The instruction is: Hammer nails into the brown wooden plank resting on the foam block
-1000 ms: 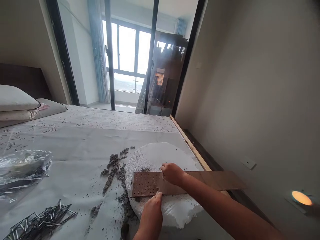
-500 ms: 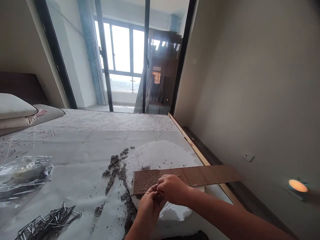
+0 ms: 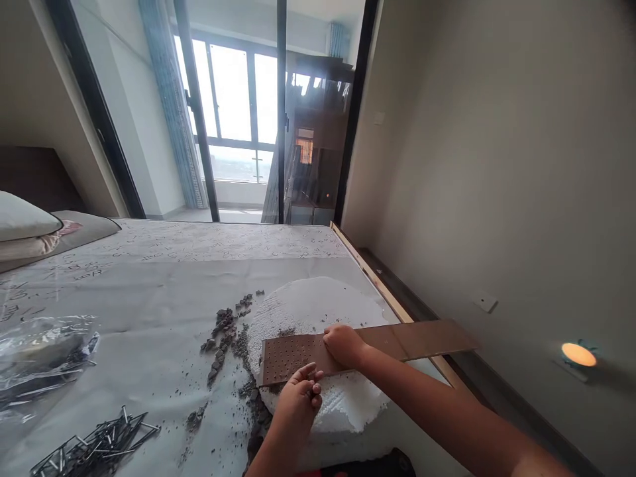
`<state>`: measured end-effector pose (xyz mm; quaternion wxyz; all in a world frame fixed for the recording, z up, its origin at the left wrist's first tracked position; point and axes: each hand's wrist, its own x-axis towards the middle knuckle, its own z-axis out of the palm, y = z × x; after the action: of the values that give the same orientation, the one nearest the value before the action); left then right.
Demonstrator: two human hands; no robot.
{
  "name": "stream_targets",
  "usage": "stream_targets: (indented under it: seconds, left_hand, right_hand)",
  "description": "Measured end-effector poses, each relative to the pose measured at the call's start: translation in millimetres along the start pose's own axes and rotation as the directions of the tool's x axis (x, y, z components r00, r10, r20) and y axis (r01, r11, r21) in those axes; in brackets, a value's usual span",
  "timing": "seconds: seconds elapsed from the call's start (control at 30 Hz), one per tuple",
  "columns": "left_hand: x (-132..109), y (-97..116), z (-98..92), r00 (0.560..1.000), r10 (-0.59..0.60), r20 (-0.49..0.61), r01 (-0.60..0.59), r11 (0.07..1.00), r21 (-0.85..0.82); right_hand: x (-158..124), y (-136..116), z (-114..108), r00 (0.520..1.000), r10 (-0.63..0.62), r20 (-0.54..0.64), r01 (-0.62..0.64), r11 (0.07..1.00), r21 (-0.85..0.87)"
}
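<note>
A brown board (image 3: 415,339) with rows of small holes at its left end lies across a rough white foam block (image 3: 318,295). My right hand (image 3: 344,346) is closed and rests on the board, right of the holes; anything in its fingers is hidden. My left hand (image 3: 301,392) is just over the board's near edge, palm partly up and fingers curled together. Something small and dark may sit between its fingers, too small to name. Grey crumbled lumps (image 3: 223,321) lie left of the foam.
A pile of long nails (image 3: 102,440) lies at lower left, below a clear plastic bag (image 3: 47,354). A black tool with red parts (image 3: 372,466) shows at the bottom edge. A wooden rail (image 3: 377,285) runs along the right side, beside the wall.
My hands have come apart: the right has moved up and right onto the board, while the left stays near the board's near edge. The view has shifted slightly, showing more of the black tool.
</note>
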<state>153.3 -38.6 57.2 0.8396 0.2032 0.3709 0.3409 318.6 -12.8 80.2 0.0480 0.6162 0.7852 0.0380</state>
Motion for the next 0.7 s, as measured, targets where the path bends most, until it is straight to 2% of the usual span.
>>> stream_targets:
  seconds: [0.13,0.27,0.4,0.53,0.7]
  left_hand:
    - [3.4,-0.3,0.3,0.995,-0.018,-0.099,0.018,1.000,0.004]
    - [10.3,-4.2,-3.4,0.995,-0.044,-0.088,0.040,0.998,-0.038]
    - [14.6,-5.7,-7.0,0.997,-0.049,-0.066,0.043,0.996,-0.080]
    - [9.4,-3.2,-1.6,0.990,-0.040,-0.138,0.032,0.997,-0.065]
    - [-0.8,1.7,7.4,0.987,-0.029,-0.160,0.019,0.998,-0.063]
  right_hand:
    - [3.1,-1.7,6.3,0.997,-0.069,0.040,0.070,0.997,-0.041]
    - [4.8,-1.1,6.7,0.989,-0.128,0.072,0.133,0.989,-0.068]
    - [5.4,0.0,-0.3,0.991,-0.118,0.055,0.122,0.990,-0.068]
    - [4.2,5.4,-18.8,0.997,-0.079,-0.002,0.079,0.996,-0.038]
    - [2.2,12.0,-60.2,0.992,-0.085,-0.091,0.087,0.996,0.014]
